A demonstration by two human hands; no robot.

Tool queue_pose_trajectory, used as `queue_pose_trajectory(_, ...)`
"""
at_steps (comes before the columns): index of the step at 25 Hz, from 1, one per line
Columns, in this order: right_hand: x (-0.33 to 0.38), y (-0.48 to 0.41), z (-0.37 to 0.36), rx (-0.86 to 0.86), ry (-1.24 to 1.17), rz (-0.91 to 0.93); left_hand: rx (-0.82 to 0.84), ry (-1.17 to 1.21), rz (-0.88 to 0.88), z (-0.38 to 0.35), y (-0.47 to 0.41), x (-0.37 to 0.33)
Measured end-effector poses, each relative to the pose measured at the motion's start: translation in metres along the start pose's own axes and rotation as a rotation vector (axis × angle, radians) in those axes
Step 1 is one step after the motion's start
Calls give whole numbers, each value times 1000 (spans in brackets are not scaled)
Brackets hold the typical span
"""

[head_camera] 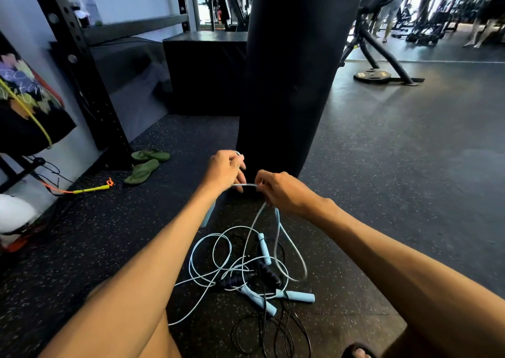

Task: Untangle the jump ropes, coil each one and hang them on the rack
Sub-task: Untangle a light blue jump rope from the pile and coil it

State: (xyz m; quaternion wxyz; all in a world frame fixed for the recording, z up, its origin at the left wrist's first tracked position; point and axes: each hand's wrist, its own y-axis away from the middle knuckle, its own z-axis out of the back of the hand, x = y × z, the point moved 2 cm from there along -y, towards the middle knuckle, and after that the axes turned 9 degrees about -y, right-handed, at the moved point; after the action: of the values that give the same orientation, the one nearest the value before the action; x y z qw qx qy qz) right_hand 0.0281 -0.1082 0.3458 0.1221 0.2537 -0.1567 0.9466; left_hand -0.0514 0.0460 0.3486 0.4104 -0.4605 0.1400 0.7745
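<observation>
Head view: blue rope (244, 185) between fingers (261, 179)

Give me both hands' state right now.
Left hand: closed, gripping the light blue rope.
Right hand: closed, pinching the same rope.

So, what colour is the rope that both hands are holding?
The rope is light blue; the head view shows it.
</observation>
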Motion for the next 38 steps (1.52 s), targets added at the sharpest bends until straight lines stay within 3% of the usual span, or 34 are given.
queue_pose_trajectory(3,-3,1,13,-45,150,23,259,-275,-31,-2,8,-4)
queue_pose_trajectory(5,-4,2,20,-55,193,30,370,-323,-19,-2,12,-8)
queue_pose_trajectory(8,-7,4,23,-79,193,31,457,-110,73,2,15,-12)
queue_pose_trajectory(13,-17,3,20,-80,146,-30,575,437,191,4,10,-10)
queue_pose_trajectory(15,-24,5,22,-66,150,-60,474,644,250,8,4,-7)
queue_pose_trajectory(17,-36,8,23,-36,164,-122,256,777,325,15,-4,3)
queue_pose_trajectory(22,-83,25,21,81,349,-457,-321,860,478,38,-20,45)
queue_pose_trajectory(27,-110,53,26,171,465,-702,-630,852,541,52,-22,57)
queue_pose_trajectory(29,-113,58,25,185,462,-750,-678,849,568,57,-22,58)
queue_pose_trajectory(33,-106,55,24,255,405,-755,-522,874,527,51,-17,42)
queue_pose_trajectory(38,-97,31,11,224,220,-654,16,652,346,30,-8,10)
